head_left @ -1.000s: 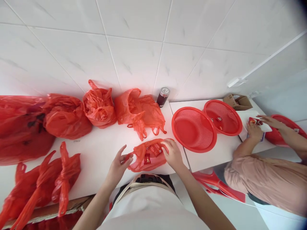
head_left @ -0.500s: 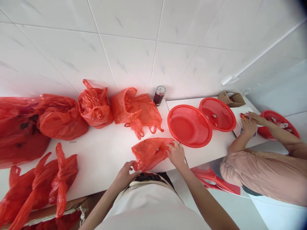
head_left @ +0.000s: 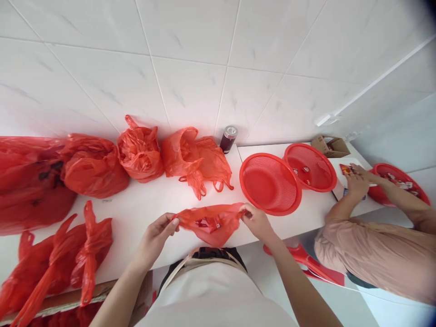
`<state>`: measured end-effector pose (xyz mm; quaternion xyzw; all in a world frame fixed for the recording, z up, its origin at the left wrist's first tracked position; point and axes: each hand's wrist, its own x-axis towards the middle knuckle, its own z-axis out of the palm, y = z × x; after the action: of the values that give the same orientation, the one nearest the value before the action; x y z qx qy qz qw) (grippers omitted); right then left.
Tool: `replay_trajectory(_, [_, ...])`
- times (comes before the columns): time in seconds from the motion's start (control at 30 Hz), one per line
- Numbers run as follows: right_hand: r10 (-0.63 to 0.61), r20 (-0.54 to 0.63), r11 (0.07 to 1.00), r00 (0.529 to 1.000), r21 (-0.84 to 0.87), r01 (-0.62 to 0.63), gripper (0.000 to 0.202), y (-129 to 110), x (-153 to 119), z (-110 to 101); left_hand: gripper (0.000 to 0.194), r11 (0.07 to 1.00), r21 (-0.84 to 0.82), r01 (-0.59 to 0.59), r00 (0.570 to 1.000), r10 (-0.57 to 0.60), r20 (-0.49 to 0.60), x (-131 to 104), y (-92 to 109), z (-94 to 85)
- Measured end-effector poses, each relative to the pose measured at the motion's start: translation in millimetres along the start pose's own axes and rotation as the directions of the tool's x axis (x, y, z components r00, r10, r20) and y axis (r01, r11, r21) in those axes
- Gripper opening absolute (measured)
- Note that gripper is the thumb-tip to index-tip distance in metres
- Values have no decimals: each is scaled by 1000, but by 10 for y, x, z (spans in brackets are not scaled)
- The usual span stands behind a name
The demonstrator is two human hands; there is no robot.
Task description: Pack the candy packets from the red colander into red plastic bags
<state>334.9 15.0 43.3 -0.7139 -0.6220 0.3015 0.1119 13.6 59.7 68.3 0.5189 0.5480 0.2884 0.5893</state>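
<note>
Several tied red bags (head_left: 91,254) lie on the left of the tabletop (head_left: 139,204), apparently set aside. The left hand (head_left: 155,236) pinches one end of an open red bag (head_left: 216,236), fingers nearly closed; the right hand (head_left: 258,222) pinches the other, presumably to spread its mouth above the small packets (head_left: 208,224) inside. Rightward, two baskets (head_left: 270,211) sit within reach.

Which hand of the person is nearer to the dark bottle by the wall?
Right. The right hand is in front of the dark bottle, slightly to its right; the left hand is farther away, front left.
</note>
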Motion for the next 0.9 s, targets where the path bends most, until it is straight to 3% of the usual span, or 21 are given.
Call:
replay_trajectory(0.1, [-111,-232,889,966,411,201,8,-232,-31,-265,30,996,-23,-85,993,83,-87,-35,99,-36])
replay_trajectory(0.27, [-118,-302,821,946,506,264,10,-331,-49,-373,26,991,22,-130,982,132,-137,-217,250,-34])
replay_trajectory(0.4, [-105,-281,738,954,621,264,19,-302,-18,-270,24,983,57,-173,973,180,-147,-303,283,-53])
replay_trajectory(0.53, [-87,-264,712,961,658,245,23,-318,40,-150,19,956,176,-235,961,255,-104,-331,258,-66])
replay_trajectory(0.7, [-37,-235,611,971,764,208,22,-481,37,-153,19,931,1,-364,924,361,-126,-405,329,-20])
replay_trajectory(0.8, [-101,-166,538,981,820,194,21,-683,9,-163,20,919,-69,-389,921,389,-9,-376,402,-5])
replay_trajectory(0.9, [-209,-49,490,977,859,148,19,-983,-64,-128,40,955,49,-293,950,285,131,-299,521,47])
